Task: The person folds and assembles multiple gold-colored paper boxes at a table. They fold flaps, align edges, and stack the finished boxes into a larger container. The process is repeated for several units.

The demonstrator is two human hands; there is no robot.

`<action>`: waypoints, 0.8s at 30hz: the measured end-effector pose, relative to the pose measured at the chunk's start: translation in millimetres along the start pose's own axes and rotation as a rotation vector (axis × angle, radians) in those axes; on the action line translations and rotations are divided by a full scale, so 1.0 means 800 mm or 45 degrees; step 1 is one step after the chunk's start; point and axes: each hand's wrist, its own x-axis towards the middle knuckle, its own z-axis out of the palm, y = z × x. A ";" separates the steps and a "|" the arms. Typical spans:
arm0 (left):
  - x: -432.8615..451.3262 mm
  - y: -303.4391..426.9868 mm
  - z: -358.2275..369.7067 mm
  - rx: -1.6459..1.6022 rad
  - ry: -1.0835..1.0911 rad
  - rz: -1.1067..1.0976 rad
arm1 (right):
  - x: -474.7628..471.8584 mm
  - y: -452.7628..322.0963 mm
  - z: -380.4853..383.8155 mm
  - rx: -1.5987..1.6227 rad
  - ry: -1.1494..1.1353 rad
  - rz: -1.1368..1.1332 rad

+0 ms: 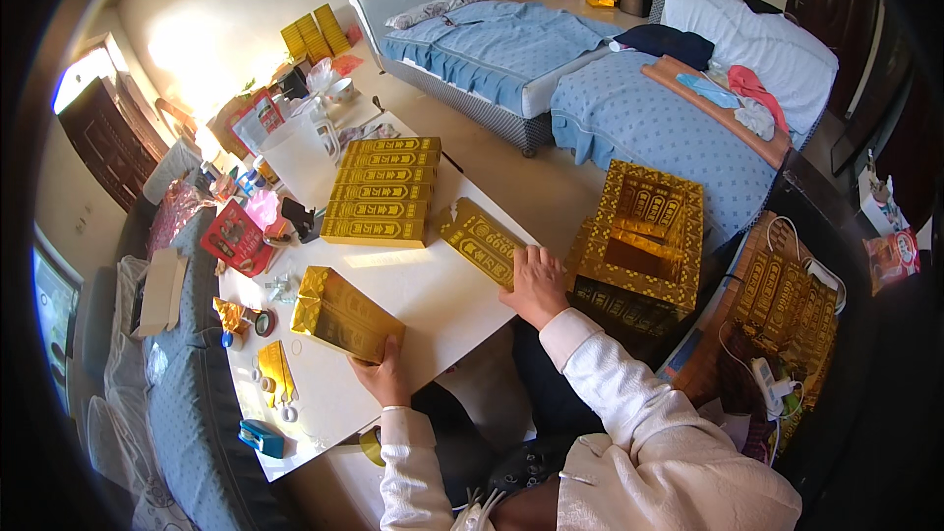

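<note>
My left hand (385,372) grips the near end of a shiny gold box (348,316), which is tilted on the white table. Its far end has folded gold foil. With my right hand (538,284) I hold the near end of a flat gold printed cardboard piece (478,242) at the table's right edge; some of its end is hidden under my fingers. Beyond both hands, several long gold boxes (380,192) lie side by side in a row. To the right of my right hand stands a large open gold carton (692,236) with gold printed pieces inside.
On the white table (457,332) are a teal stapler (261,439), a tape roll (265,322), gold strips (274,376), a red pouch (236,240), a phone holder (298,220) and a plastic jug (299,151). More gold cardboard (785,302) and a power strip (765,387) lie right.
</note>
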 end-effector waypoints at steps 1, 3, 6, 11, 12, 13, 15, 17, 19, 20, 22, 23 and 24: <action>-0.001 0.002 0.001 -0.006 -0.002 -0.005 | 0.000 0.000 -0.001 0.001 -0.007 0.001; -0.001 0.002 0.000 0.002 -0.002 -0.005 | -0.001 -0.001 -0.001 0.000 -0.008 -0.002; 0.000 0.000 -0.001 0.022 0.004 0.001 | -0.001 -0.001 -0.002 -0.003 -0.003 -0.009; 0.000 -0.003 -0.001 -0.026 0.002 -0.025 | -0.002 0.000 -0.002 0.030 0.003 -0.018; 0.000 -0.002 -0.001 -0.022 0.002 -0.028 | -0.003 0.001 -0.001 0.034 0.009 -0.019; 0.000 -0.001 -0.001 -0.017 0.002 -0.031 | -0.003 0.002 -0.001 0.038 0.016 -0.020; 0.000 0.000 -0.001 -0.001 0.003 -0.028 | -0.003 0.002 0.000 0.046 0.017 -0.021; 0.001 -0.001 -0.001 0.023 0.004 -0.015 | -0.003 0.002 0.000 0.053 0.006 -0.020; 0.000 0.000 0.001 0.005 0.000 -0.010 | -0.004 0.002 0.001 0.036 0.020 -0.026; 0.000 0.001 0.002 -0.004 -0.002 -0.008 | -0.005 0.002 0.002 0.028 0.027 -0.029; 0.001 -0.002 0.000 -0.006 -0.002 -0.010 | -0.007 0.001 0.002 0.010 0.058 -0.045; 0.001 -0.003 -0.001 -0.007 -0.002 -0.010 | -0.009 0.001 0.003 0.001 0.073 -0.054; 0.001 -0.004 -0.001 -0.001 -0.003 -0.014 | -0.009 0.001 0.003 -0.009 0.081 -0.059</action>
